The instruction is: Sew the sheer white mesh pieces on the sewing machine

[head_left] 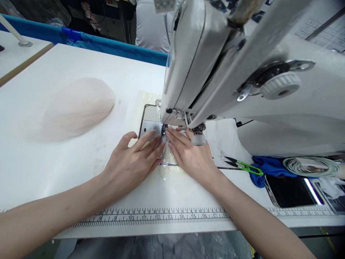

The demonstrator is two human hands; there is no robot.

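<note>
My left hand (pixel 133 162) lies flat on a small piece of thin pale fabric (pixel 167 166), fingers stretched toward the presser foot (pixel 164 130) of a white sewing machine (pixel 242 64). My right hand (pixel 190 154) presses the same fabric from the right, its fingertips right beside the needle area. Both hands pin the fabric down on the metal needle plate (pixel 148 126). The needle itself is hidden under the machine head.
A heap of sheer pale fabric (pixel 78 108) lies at the left on the white table (pixel 54 172). Green-handled thread snips (pixel 244 166), a blue cloth (pixel 269 167) and a phone (pixel 292 190) sit at the right. A printed ruler (pixel 161 216) runs along the front edge. A person stands behind the table (pixel 152 25).
</note>
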